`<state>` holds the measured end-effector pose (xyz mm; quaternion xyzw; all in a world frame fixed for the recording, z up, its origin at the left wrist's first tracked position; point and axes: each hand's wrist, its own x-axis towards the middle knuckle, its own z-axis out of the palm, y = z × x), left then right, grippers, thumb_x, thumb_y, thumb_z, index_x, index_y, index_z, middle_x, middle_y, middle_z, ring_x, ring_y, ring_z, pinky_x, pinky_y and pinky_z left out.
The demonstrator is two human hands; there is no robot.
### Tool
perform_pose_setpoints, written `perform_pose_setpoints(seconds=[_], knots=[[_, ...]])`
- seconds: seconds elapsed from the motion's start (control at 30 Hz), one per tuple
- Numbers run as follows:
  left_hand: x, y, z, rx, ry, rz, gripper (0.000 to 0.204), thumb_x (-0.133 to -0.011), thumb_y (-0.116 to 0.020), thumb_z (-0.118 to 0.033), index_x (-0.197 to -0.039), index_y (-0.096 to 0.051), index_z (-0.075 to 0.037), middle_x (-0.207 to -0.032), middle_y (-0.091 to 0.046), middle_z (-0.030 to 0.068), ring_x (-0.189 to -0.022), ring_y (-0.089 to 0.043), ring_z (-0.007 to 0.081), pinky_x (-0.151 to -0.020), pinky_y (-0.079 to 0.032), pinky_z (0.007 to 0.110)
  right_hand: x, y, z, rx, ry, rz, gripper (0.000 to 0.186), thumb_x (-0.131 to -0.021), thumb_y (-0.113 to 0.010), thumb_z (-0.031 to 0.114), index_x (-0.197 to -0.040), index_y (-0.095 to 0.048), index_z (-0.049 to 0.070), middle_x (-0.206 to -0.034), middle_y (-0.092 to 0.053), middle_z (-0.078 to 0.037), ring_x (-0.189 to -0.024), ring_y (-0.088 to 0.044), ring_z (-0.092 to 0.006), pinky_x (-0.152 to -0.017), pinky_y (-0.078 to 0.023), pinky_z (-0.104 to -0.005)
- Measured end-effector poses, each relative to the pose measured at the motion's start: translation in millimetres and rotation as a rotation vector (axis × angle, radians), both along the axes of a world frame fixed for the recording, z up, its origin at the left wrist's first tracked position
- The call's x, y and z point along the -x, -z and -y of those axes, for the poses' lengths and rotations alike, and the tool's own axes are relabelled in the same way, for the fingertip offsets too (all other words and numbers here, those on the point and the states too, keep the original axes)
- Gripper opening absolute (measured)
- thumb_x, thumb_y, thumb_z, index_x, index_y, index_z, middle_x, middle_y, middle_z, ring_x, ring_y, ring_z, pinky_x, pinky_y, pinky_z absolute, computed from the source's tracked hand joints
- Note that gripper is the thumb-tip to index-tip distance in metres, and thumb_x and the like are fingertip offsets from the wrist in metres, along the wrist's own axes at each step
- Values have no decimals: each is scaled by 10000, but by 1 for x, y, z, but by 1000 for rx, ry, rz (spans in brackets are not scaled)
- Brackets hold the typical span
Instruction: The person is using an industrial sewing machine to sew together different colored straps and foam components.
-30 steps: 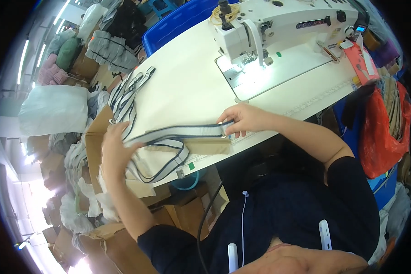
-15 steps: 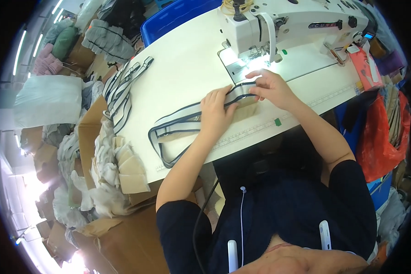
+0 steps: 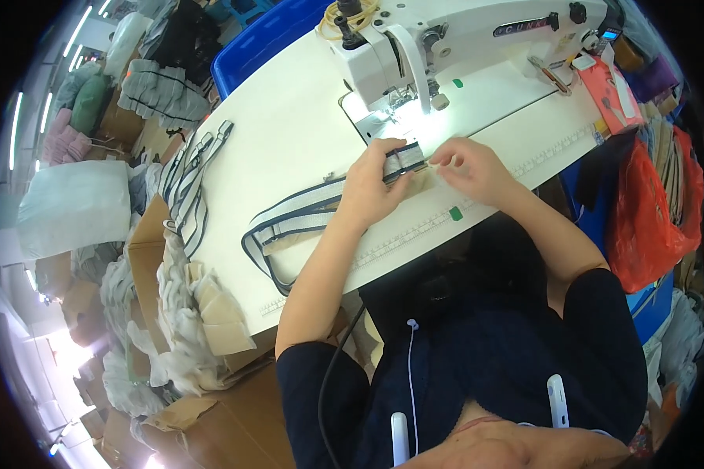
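A pale grey strap with dark navy edges (image 3: 305,202) lies looped across the white sewing table. My left hand (image 3: 371,184) is closed round its folded end, thumb on the near side and fingers over the top. Just right of that end, my right hand (image 3: 473,172) has its fingers bent in a pinch, slightly apart from the strap; anything between the fingertips is too small to make out. A beige piece (image 3: 421,184) shows partly beneath the strap end. Beyond my hands stands a white sewing machine (image 3: 368,70), its lamp lighting the needle area.
More striped straps (image 3: 192,184) lie at the table's left. An open cardboard box (image 3: 145,254) with pale cloth pieces stands below that edge. A blue bin (image 3: 238,59) is behind the table. A ruler strip (image 3: 403,241) runs along the near edge; a red bag (image 3: 649,242) hangs at right.
My right hand has come off the strap end and sits a little lower, to its right. My left hand has slid closer to that end. The whole view has shifted slightly.
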<state>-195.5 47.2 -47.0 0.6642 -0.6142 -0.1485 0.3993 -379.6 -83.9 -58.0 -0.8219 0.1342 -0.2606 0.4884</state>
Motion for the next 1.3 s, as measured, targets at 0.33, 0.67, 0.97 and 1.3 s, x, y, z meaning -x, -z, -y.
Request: perform_pose_setpoints(seconds=[0.33, 0.67, 0.97, 1.3], knots=[[-3, 14, 5, -26, -20, -160, 472, -737, -670, -63, -1175, -493, -60, -1007, -612, 149, -819, -614, 293, -732, -491, 350, -14, 9, 3, 905, -212, -64, 78, -756, -673, 135, -787, -608, 106, -868, -560, 10, -870, -550, -176, -751, -440, -314], [6, 15, 5, 43, -6, 398, 551, -740, -691, -59, -1254, -497, -96, -977, -550, 122, -873, -582, 321, -746, -483, 398, -13, 6, 14, 1015, -309, -14, 111, -713, -658, 104, -787, -576, 103, -850, -554, -8, -850, -550, -180, -806, -426, -320], [3, 7, 1, -43, -67, 69, 471, -792, -709, -109, -1210, -494, -80, -1045, -575, 134, -924, -591, 302, -783, -485, 365, -3, 5, 9, 865, -236, -13, 141, -760, -657, 107, -899, -636, 110, -990, -590, 22, -1013, -559, -142, -930, -382, -371], [2, 0, -4, -13, -69, -137, 301, -758, -753, -86, -1018, -604, -55, -1002, -642, 96, -955, -618, 261, -828, -495, 338, 8, 6, 8, 674, -232, -103, 236, -777, -681, 112, -1012, -666, 134, -1093, -593, 24, -1106, -537, -144, -966, -363, -369]])
